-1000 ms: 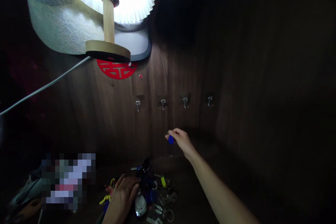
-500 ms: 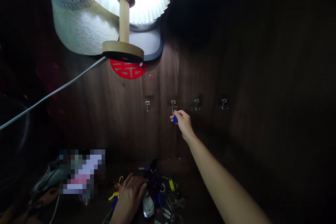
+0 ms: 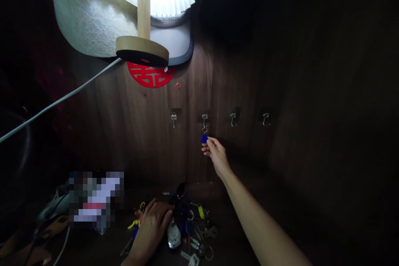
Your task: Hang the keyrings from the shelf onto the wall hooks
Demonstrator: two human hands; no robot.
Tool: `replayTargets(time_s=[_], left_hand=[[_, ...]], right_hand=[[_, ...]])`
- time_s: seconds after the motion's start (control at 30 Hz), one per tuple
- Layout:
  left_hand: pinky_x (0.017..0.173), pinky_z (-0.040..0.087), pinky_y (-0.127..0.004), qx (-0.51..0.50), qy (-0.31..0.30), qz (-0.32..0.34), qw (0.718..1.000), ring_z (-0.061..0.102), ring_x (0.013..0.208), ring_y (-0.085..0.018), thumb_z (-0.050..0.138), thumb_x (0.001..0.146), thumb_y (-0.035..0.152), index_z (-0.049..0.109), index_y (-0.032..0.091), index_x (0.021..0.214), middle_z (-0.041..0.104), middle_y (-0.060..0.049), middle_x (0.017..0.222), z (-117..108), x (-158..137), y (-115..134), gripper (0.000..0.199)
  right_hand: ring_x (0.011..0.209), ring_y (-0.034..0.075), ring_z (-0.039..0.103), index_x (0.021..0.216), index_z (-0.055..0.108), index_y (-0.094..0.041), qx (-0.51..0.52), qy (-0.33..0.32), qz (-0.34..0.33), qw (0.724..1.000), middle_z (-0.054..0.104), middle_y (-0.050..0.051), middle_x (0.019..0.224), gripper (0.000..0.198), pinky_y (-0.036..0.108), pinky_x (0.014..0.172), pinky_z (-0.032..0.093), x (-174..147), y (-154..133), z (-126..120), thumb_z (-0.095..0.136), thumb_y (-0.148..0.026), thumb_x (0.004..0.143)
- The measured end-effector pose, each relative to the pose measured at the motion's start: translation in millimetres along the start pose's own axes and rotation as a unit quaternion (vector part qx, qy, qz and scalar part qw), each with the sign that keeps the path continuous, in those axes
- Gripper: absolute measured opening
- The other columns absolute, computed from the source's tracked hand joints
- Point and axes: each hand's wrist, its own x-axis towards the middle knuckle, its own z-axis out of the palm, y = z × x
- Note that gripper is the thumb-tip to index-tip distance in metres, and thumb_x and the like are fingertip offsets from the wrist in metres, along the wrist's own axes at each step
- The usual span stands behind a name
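My right hand (image 3: 217, 153) pinches the lower edge of a blue key fob (image 3: 204, 139) between thumb and finger. The fob's metal ring (image 3: 205, 130) hangs at the tip of the second wall hook (image 3: 204, 119) from the left. Low down, my left hand (image 3: 156, 220) lies flat and fairly open over the left side of a pile of keys; what is beneath the palm is hidden. Beside its thumb are a silver oval key holder (image 3: 173, 235) and blue fobs (image 3: 186, 225). Loose keys (image 3: 193, 259) and a yellow-green tag (image 3: 201, 212) lie to the right.
More hooks hang in the row: one to the left (image 3: 173, 119) and two to the right (image 3: 233, 119). Above are a lit pleated lamp (image 3: 143, 12), caps (image 3: 93, 25) and a red round cutout (image 3: 151, 77). A white cable (image 3: 62, 99) runs left. Blurred packaging (image 3: 96, 201) lies lower left.
My right hand has slid down slightly from the hook, so the fob and its ring now show below the hook. My left hand stays on the keys. The whole view has shifted a little.
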Motion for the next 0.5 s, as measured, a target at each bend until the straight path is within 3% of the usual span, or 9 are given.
replayTargets(time_s=[0.33,0.5], left_hand=[[0.099,0.041,-0.049,0.017,-0.004,0.014,1.0,0.066,0.091,-0.019,0.04,0.092,0.03,0.065,0.026,0.099,0.072,-0.001,0.095,-2.4,0.4,1.0,0.026],[0.1,0.04,-0.049,0.017,-0.02,0.016,1.0,0.065,0.094,-0.019,0.043,0.091,0.032,0.064,0.026,0.1,0.071,-0.001,0.097,-6.4,-0.4,4.2,0.024]], right_hand=[[0.057,0.012,0.057,0.088,0.061,-0.019,-0.061,-0.021,0.049,0.997,0.062,0.0,0.07,0.045,0.022,0.047,0.041,-49.4,37.9,-33.8,0.061,-0.058,0.066],[0.053,0.013,0.056,0.084,0.062,-0.019,-0.117,-0.034,0.081,0.989,0.061,0.0,0.064,0.035,0.023,0.046,0.04,-80.9,57.6,-46.4,0.061,-0.05,0.068]])
